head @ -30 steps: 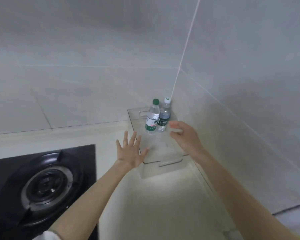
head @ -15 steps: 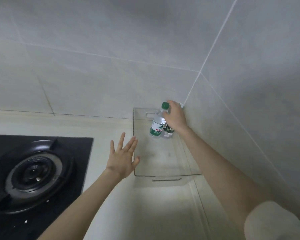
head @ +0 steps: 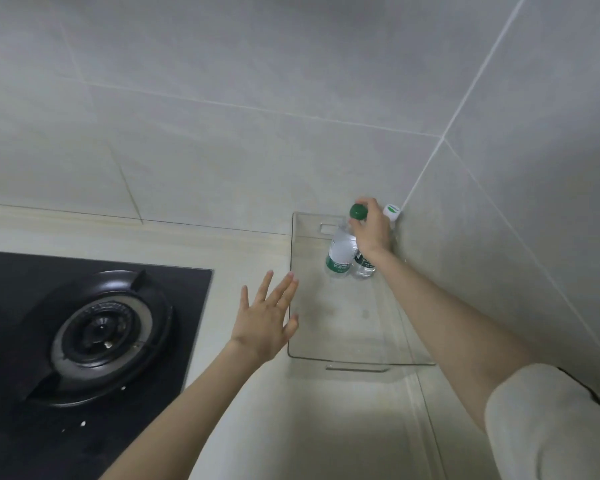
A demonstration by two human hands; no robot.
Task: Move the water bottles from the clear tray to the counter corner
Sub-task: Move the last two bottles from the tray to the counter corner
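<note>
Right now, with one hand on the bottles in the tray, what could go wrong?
The right hand grips the green-capped bottle high at its neck, so it may swing or slip. The white-capped bottle stands against it and could topple. The left hand is open beside the tray, which might slide.

Two tiled walls meet in a corner; the back wall and the right wall are both faced with large pale grey tiles, split by thin white grout lines; the corner seam shows as a brighter white line. Below lies a pale cream counter, with a low raised strip along the foot of the back wall. Set into the counter at the left is a black glass stove; its round burner sits under a black pan support; a few white specks lie on the glass. The light is soft and even.
</note>
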